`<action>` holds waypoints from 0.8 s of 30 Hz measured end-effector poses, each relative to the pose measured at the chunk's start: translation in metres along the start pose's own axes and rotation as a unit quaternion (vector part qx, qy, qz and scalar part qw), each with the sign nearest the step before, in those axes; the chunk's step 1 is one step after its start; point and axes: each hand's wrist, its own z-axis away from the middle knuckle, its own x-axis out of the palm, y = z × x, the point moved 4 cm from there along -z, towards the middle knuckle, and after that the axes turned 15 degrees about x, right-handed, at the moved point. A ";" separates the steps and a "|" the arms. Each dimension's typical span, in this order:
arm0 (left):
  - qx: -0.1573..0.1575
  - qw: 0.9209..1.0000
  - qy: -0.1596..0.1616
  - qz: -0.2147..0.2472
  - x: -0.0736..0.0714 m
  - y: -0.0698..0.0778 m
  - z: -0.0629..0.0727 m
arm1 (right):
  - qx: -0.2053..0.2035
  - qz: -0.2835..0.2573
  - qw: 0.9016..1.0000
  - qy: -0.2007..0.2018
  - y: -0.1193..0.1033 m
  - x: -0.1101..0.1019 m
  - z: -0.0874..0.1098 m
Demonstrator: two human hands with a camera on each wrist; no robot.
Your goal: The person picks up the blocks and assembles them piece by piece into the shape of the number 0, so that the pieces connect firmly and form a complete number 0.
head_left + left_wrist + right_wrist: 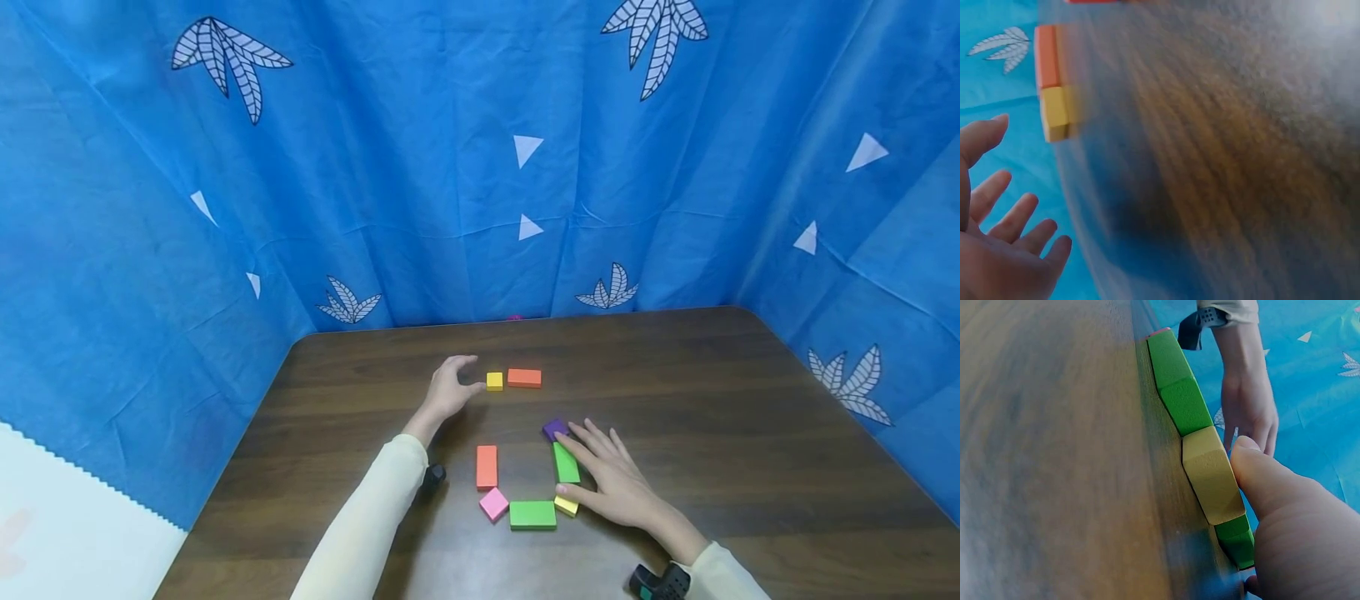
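My left hand [448,389] is just left of a small yellow block [494,382], thumb and fingers spread apart with nothing between them. An orange block [524,378] lies to the right of that yellow one. Over the right side of a block outline, my right hand [618,483] has its fingers extended. Its fingertips reach a purple block [555,429], and the thumb lies at a pale yellow block [1210,475]. Between those two is a green block [566,463]. Another green block [533,516], a pink block [494,505] and a red-orange block [487,467] form the bottom and left.
The blocks lie on a dark brown wooden table [712,392]. A blue curtain [450,167] with leaf and triangle prints hangs behind and beside it. Dark wrist devices show at both cuffs, with the right one [660,582] near the table's front.
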 end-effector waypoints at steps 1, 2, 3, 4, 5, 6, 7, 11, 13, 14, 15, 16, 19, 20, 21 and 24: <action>-0.004 1.000 -0.008 -0.005 0.002 -0.002 -0.002 | 0.002 0.001 1.000 -0.001 0.000 0.000 0.000; -0.007 1.000 -0.014 -0.011 0.004 -0.004 -0.003 | 0.003 0.001 1.000 -0.002 0.000 0.000 0.000; -0.011 1.000 -0.020 -0.017 0.006 -0.006 -0.004 | 0.004 0.001 1.000 -0.002 0.000 0.000 0.000; -0.014 0.999 -0.024 -0.021 0.007 -0.007 -0.004 | 0.004 0.001 1.000 -0.003 0.000 0.000 0.000; -0.017 0.999 -0.028 -0.024 0.009 -0.009 -0.005 | 0.005 0.002 1.000 -0.003 0.000 0.000 0.000; -0.019 0.999 -0.031 -0.028 0.010 -0.010 -0.006 | 0.005 0.002 1.000 -0.003 0.000 0.000 0.000; -0.020 0.999 -0.033 -0.032 0.011 -0.011 -0.006 | 0.005 0.002 1.000 -0.004 0.000 0.000 0.000; -0.004 0.997 -0.047 -0.063 0.016 -0.013 -0.007 | 0.005 0.003 1.000 -0.006 -0.001 -0.001 -0.001; 0.007 0.996 -0.050 -0.076 0.017 -0.013 -0.008 | 0.007 0.003 1.000 -0.009 -0.001 0.000 -0.001; 0.011 0.995 -0.051 -0.081 0.018 -0.013 -0.008 | 0.008 0.004 1.000 -0.010 -0.001 0.000 -0.001; 0.012 0.995 -0.050 -0.084 0.018 -0.013 -0.008 | 0.009 0.004 1.000 -0.011 -0.002 0.000 -0.001; 0.012 0.995 -0.049 -0.086 0.018 -0.013 -0.008 | 0.010 0.005 1.000 -0.012 -0.002 0.000 -0.001; 0.010 0.995 -0.042 -0.092 0.018 -0.014 -0.009 | 0.012 0.004 1.000 -0.012 -0.002 0.001 -0.002; 0.010 0.995 -0.039 -0.094 0.018 -0.014 -0.009 | 0.012 0.005 1.000 -0.011 -0.002 0.001 -0.002; 0.009 0.995 -0.036 -0.096 0.018 -0.015 -0.010 | 0.012 0.004 1.000 -0.011 -0.002 0.001 -0.002; 0.011 0.995 -0.025 -0.094 0.018 -0.014 -0.009 | 0.013 0.005 1.000 -0.011 -0.001 0.001 -0.002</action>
